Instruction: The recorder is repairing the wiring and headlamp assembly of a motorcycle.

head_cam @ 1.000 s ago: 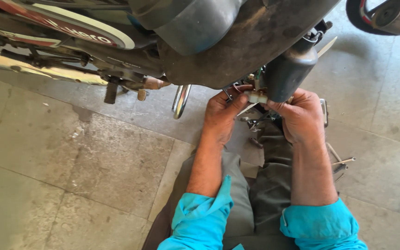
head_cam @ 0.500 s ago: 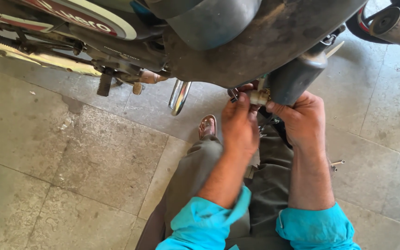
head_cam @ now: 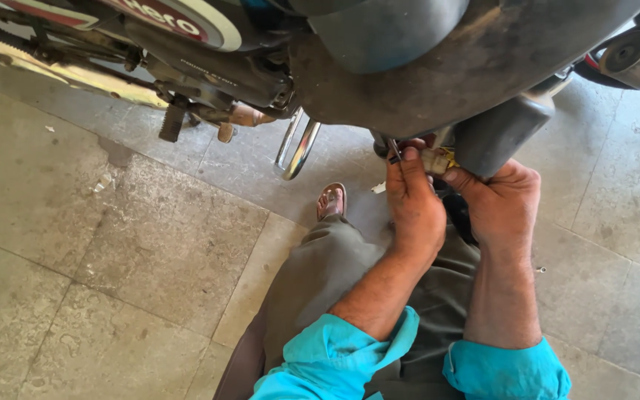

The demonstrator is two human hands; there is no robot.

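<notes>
Two hands — left hand [head_cam: 414, 210], right hand [head_cam: 499, 201] — under motorcycle fender [head_cam: 438, 81], beside chrome stand [head_cam: 298, 148].

You have just one camera, worn on your head. It looks almost straight down, from close up. Your left hand [head_cam: 415, 211] and right hand [head_cam: 499, 204] sit right of the middle. The motorbike [head_cam: 409, 67] fills the top of the frame. The stone floor [head_cam: 98, 252] fills the lower left.
</notes>
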